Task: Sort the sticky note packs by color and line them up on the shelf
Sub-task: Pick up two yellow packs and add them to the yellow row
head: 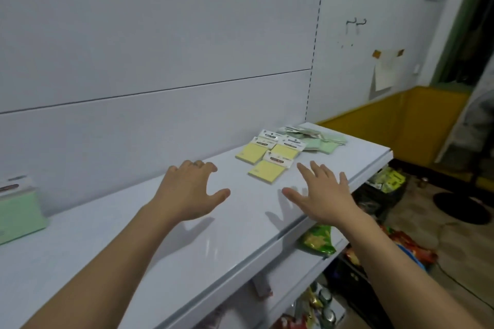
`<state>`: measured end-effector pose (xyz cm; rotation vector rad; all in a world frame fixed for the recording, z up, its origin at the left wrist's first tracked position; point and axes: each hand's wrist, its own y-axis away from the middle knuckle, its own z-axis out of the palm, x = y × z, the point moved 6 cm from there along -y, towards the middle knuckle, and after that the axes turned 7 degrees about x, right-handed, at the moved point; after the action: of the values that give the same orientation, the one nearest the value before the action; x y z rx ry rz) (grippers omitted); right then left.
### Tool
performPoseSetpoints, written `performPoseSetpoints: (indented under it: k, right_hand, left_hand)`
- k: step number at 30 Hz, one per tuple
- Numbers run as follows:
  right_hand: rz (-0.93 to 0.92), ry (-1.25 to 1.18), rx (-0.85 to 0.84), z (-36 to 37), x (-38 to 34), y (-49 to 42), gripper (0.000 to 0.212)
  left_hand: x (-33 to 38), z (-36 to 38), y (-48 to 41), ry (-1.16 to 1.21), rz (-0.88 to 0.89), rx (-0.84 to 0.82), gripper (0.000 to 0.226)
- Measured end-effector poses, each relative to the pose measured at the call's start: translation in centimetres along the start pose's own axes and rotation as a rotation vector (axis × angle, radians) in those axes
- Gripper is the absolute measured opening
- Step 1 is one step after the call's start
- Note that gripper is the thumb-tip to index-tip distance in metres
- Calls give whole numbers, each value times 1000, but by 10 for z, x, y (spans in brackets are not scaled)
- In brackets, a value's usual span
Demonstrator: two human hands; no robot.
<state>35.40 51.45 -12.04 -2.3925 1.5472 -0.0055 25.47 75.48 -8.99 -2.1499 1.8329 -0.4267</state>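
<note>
Several yellow sticky note packs [267,160] lie flat near the right end of the white shelf [187,248], with a loose heap of green packs [319,141] just behind them. At the far left a green pack [18,211] stands upright against the back panel. My left hand [189,189] hovers over the shelf left of the yellow packs, fingers loosely curled and empty. Spread and empty above the shelf's front edge, my right hand [320,195] is just short of the nearest yellow pack [267,171].
A white back panel [160,48] rises behind the shelf. Below the shelf's front edge lie a green snack bag [318,240], other packets and cans. A yellow wall base [401,120] and a dark round object [459,205] on the floor are at the right.
</note>
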Motion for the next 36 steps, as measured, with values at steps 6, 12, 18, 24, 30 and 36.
performPoseSetpoints:
  k: [6, 12, 18, 24, 30, 36]
  right_hand:
    - [50, -56, 5, -6, 72, -4, 82]
    - [39, -115, 2, -5, 96, -15, 78]
    - [42, -168, -29, 13, 90, -27, 76]
    - [57, -125, -52, 15, 81, -50, 74]
    - [126, -133, -69, 24, 80, -84, 71]
    - [154, -230, -46, 43, 82, -123, 57]
  left_hand:
    - [69, 20, -34, 33, 5, -18, 67]
    - [96, 35, -48, 26, -6, -31, 66]
    - [92, 50, -61, 15, -17, -71, 65]
    - [81, 69, -87, 81, -32, -77, 66]
    - [75, 106, -112, 141, -70, -121, 70]
    - [83, 133, -119, 204, -131, -114, 82]
